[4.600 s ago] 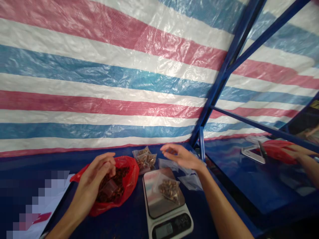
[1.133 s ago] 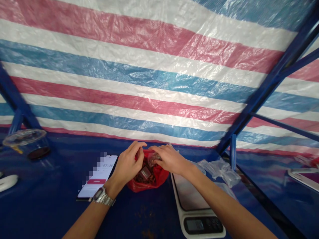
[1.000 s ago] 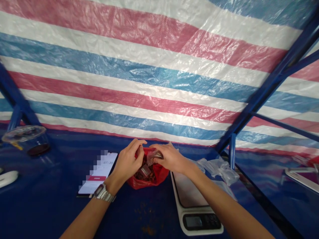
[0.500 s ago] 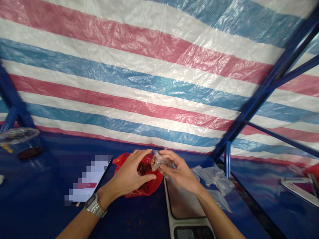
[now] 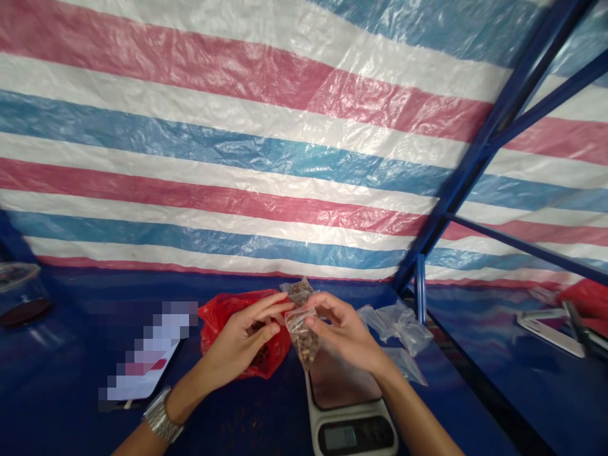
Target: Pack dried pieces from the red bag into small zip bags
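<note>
2 clear zip bags at centre, both thin, glossy film holding rough brown chip-like pieces: the lower zip bag and the upper zip bag.

Right hand: narrow pinch, thumb and fingers closed on the lower zip bag near its top edge. Bag hangs tilted, contents slumped into its lower end, above the brushed-metal platform of the digital kitchen scale. Scale has a white body and a dark panel with an LCD.

Left hand: fingers long and gently curved, reaching toward the upper zip bag, which stands just behind the lower one. Cannot tell whether they grip it. This hand lies over the crinkled red plastic bag, with dark brown pieces visible in its mouth. A metal-link wristwatch sits on the left wrist.

Right of the scale: crumpled clear plastic bags, loose and creased. Left: a pixelated phone lying flat, and farther off a clear round container with a dark base. All rest on a glossy blue table, before a woven red-white-blue striped tarp on a blue steel frame.
</note>
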The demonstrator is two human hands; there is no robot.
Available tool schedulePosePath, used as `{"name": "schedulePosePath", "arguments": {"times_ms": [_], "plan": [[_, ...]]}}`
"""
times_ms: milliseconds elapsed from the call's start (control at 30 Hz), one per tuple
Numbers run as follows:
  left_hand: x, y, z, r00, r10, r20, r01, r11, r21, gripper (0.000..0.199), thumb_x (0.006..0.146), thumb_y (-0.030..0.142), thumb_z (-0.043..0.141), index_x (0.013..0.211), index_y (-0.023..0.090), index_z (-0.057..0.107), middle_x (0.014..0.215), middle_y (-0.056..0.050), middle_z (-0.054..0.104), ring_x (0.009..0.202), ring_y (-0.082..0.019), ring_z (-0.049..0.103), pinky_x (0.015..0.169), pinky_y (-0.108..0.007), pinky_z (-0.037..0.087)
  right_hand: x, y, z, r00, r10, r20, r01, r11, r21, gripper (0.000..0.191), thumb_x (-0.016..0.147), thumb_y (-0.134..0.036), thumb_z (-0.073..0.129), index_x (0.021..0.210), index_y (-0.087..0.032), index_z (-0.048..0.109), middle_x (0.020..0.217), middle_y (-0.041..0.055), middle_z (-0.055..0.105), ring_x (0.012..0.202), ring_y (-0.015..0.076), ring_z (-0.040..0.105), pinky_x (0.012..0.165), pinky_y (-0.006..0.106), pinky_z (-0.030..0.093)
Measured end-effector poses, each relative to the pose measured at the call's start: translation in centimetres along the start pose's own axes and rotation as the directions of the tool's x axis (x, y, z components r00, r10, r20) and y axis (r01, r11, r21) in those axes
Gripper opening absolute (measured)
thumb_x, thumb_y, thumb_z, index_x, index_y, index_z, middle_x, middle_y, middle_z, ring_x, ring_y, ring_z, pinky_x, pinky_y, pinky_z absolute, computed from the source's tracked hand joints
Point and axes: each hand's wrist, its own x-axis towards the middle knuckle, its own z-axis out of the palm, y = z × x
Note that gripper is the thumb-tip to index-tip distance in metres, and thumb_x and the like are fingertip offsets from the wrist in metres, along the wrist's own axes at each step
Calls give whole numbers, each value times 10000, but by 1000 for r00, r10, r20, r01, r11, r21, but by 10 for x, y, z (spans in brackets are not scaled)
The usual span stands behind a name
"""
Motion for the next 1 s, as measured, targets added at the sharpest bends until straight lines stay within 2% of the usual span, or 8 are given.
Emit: {"name": "schedulePosePath", "arguments": {"times_ms": [100,200,333,433,533,733,867,1000], "plan": [[1,1,-2,999,-8,-42,7,999,-35,509,997,470,617,1468,286,561,1409,-126,699,1231,-268,714,1058,-414,589,-5,-12,-32,995,46,87,-44,999,-29,327,917,-502,741,1090,-229,695,1073,51,728,994,202,692,914,341,545],[6,-2,-5,991,-10,-130,6,999,-32,519,951,538,666,1375,243,615,1280,-150,765,1034,-260,779,953,-389,636,-14,-19,-63,947,186,263,-123,964,-237,331,913,-484,742,1108,-217,735,993,37,742,896,187,683,824,314,542],[11,-10,-9,981,-21,-193,19,1000,-12,544,913,602,681,1286,208,638,1183,-141,796,919,-239,784,876,-359,648,-19,-17,-80,899,282,335,-114,889,-444,368,897,-417,753,1201,-210,740,1045,43,749,888,188,658,789,304,520],[11,-13,-11,968,-40,-249,46,999,17,544,899,626,679,1242,205,649,1134,-116,802,896,-225,771,856,-337,642,-16,-11,-79,947,212,241,-81,884,-460,409,922,-414,722,1293,-244,709,1195,54,741,1007,214,659,880,340,513],[10,-12,-11,948,-32,-315,55,996,66,480,914,602,664,1194,212,664,1066,-75,796,871,-204,750,833,-301,627,-10,-4,-80,995,91,31,-65,878,-474,318,973,-421,645,1219,-241,737,1197,55,755,1025,222,671,898,357,505],[7,-14,-14,917,175,-358,-53,944,325,270,1000,445,569,1117,227,677,958,-16,739,813,-173,711,791,-276,582,-1,10,-81,971,-57,-233,-55,893,-448,294,980,-440,610,1003,-194,768,1029,59,790,903,208,684,787,327,491],[4,-23,-16,896,399,-196,-226,789,572,175,1003,285,576,1125,227,686,1020,-28,723,923,-188,710,857,-295,550,0,13,-77,959,-103,-265,-35,883,-468,279,975,-424,615,989,-191,768,1001,56,793,849,193,670,730,312,456],[3,-24,-14,896,422,-139,-264,758,597,192,1005,220,556,1152,238,679,1009,-28,724,909,-192,719,851,-304,556,-1,10,-75,979,-95,-180,-2,880,-474,230,977,-364,616,958,-194,769,1011,50,790,886,191,679,759,308,453]]}}
